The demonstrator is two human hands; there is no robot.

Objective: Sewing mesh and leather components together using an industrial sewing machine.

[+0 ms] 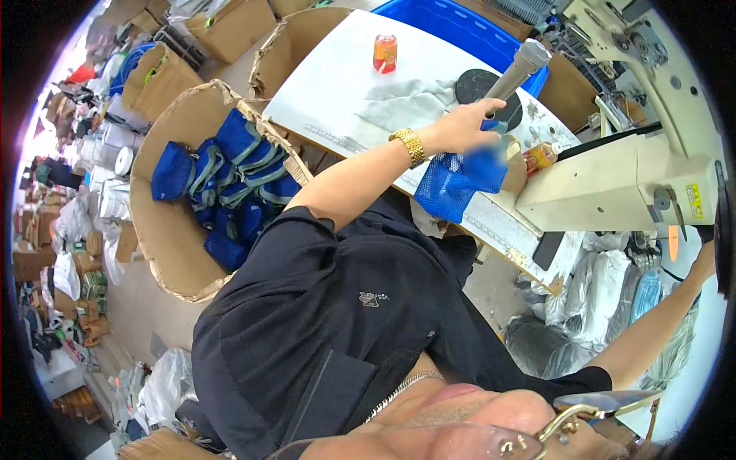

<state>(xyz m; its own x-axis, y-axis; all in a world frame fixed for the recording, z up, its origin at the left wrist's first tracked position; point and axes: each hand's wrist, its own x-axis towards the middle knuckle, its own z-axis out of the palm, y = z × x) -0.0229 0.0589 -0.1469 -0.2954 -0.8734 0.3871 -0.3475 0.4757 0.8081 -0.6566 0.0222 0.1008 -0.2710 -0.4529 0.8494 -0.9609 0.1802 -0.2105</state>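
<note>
My left hand sits at the near edge of the white worktable, fingers closed on a blue mesh pouch that hangs down from the grip over the table edge; the fingertips themselves are blurred, so I read the hold from the fabric bunching under them. A gold watch rings the wrist. Just past the knuckles a grey metal cylinder rises at a slant, with a black round disc behind it and a fold of grey cloth lying flat to the left. An orange drink can stands upright farther back on the table, well apart from the hand.

My right hand reaches out at the far right, beside the cream sewing machine; the picture's rim cuts off the fingers, so I cannot tell whether they are closed.

Below the left forearm, an open cardboard box holds a heap of blue pouches with grey straps. A blue plastic crate sits behind the table.
</note>
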